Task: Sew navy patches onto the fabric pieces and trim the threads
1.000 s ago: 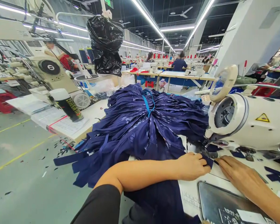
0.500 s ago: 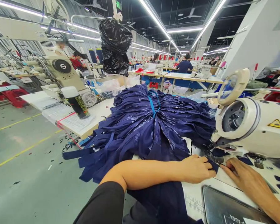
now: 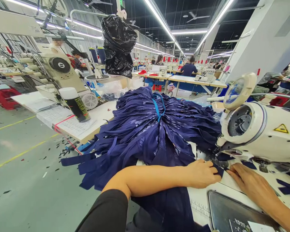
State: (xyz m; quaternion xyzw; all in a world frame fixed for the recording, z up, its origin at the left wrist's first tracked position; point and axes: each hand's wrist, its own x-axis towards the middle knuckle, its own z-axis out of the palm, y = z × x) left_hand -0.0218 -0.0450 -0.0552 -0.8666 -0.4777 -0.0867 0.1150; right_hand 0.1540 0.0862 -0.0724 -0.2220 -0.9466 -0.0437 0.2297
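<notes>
A strip of navy fabric point(image 3: 217, 171) lies at the needle area of a white sewing machine point(image 3: 276, 141). My left hand point(image 3: 203, 174) has its fingers curled down on this fabric, just left of the presser foot. Close by on the right, my right hand point(image 3: 248, 178) pinches the fabric's edge between thumb and fingers. The tips of both hands are only a short gap apart. Under and beyond my left forearm spreads a big bundle of navy garments point(image 3: 140, 129), gathered by a blue tie point(image 3: 157, 108). Some navy cloth also hangs over my lap.
On the side table point(image 3: 101, 125) at left stand a black spray can with a white cap point(image 3: 78, 108) and papers. A black plastic bag point(image 3: 118, 45) hangs ahead. A phone-like dark panel point(image 3: 234, 209) lies before my right hand; navy scraps point(image 3: 288, 188) lie at right.
The view has turned slightly to the right. Both hands stay at almost the same spot on the fabric, and the bundle has not visibly moved.
</notes>
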